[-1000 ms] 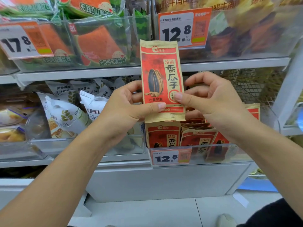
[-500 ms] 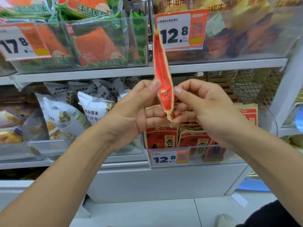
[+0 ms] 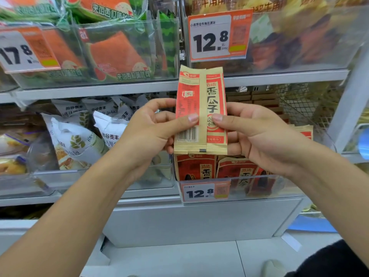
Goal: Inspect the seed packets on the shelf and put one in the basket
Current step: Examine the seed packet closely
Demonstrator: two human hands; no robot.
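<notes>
I hold a red and tan seed packet [image 3: 200,92] upright in front of the shelf, its back side with a barcode facing me. My left hand [image 3: 151,130] pinches its left half, thumb on the front and fingers behind. My right hand [image 3: 257,132] pinches its right half the same way. Below it, several more red seed packets [image 3: 223,168] stand in a clear shelf bin [image 3: 279,188] behind a 12.8 price tag [image 3: 205,192]. No basket is in view.
White bread bags [image 3: 75,140] fill the bin to the left. Watermelon-print toast packs [image 3: 115,54] and dark pastry bags [image 3: 299,43] sit in clear bins on the shelf above. A wire mesh rack [image 3: 307,102] stands behind the seed packets. Pale floor tiles [image 3: 179,260] lie below.
The packet has turned from its front face, through edge-on, to its back with the barcode toward me. Both hands shifted their pinch as it turned.
</notes>
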